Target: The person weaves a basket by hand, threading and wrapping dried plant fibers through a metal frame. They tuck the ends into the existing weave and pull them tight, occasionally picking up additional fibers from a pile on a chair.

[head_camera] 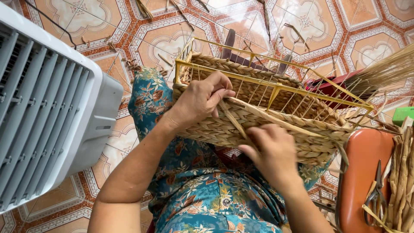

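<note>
Basket (276,125) work sits on the person's lap, a half-woven piece built on a yellow wire frame (276,88), tilted with its open side away from the body. Braided straw rows cover the near wall; the far side is bare wire. The left hand (200,99) is curled over the top edge, fingers hooked around the rim and pinching a flat strand (235,123) there. The right hand (271,151) is closed lower down, pressing the woven wall and gripping the same strand's free end.

Judging by its look, the basket is light and stiff where the wire runs, so the rim and frame bars are the firm places to hold. The braid gives a rough, non-slip grip but would likely crush or loosen if squeezed hard. The strand seems dry and pliable, apt to split if bent sharply.

Beside the lap stand a grey fan (47,108) and an orange stool (362,172) with scissors (377,194) and loose straw (403,172)
</note>
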